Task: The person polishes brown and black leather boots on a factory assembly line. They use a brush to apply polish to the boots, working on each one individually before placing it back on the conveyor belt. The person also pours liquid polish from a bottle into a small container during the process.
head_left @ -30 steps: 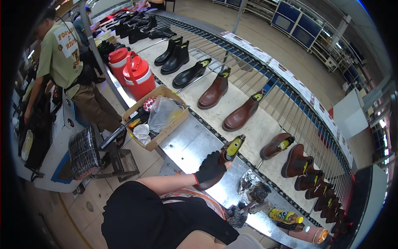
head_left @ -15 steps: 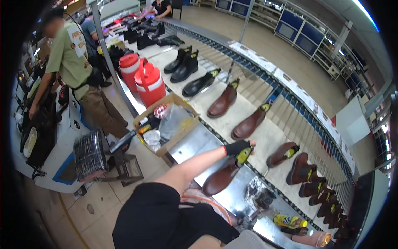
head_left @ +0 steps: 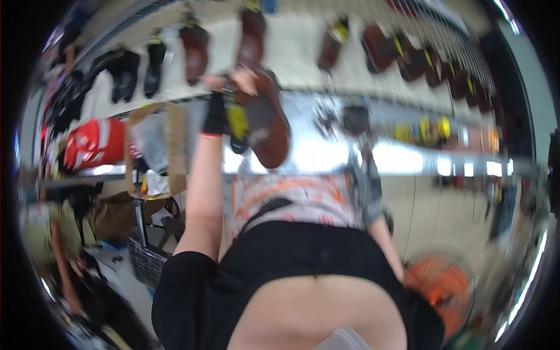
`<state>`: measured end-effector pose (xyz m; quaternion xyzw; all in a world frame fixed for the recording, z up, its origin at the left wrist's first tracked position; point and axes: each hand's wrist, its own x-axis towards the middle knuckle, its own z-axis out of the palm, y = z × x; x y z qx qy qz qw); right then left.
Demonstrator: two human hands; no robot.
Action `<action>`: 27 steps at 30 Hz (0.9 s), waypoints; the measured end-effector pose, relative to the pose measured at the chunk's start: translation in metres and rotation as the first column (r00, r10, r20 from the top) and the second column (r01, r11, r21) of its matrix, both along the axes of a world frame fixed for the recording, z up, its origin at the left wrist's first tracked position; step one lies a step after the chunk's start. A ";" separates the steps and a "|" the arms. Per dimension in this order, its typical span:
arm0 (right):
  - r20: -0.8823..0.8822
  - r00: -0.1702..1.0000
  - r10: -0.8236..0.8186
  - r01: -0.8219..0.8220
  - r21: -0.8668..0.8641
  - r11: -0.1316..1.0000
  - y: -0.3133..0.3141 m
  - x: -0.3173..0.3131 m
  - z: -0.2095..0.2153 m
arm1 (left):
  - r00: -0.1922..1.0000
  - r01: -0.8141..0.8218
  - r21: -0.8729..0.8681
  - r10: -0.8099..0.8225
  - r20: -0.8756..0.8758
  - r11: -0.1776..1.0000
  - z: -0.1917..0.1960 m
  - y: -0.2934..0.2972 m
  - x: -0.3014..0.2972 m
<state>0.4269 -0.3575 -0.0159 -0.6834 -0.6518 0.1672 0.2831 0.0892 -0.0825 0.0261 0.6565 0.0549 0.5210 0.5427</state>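
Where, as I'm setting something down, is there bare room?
On the pale belt, right of the brown boot beyond the left hand; on the metal bench, between the held boot and crumpled foil. Crowded: the belt's right, with boots; the bench's right, with bottles.

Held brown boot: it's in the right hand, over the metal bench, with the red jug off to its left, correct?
Not quite: the left hand holds the brown boot, as the head view shows. It is over the metal bench, with the red jug off to its left.
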 end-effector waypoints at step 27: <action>-0.818 0.314 -0.481 0.038 -0.495 0.868 0.007 0.014 0.025 | 0.953 0.304 0.118 -0.303 -0.028 0.945 0.068 -0.045 0.008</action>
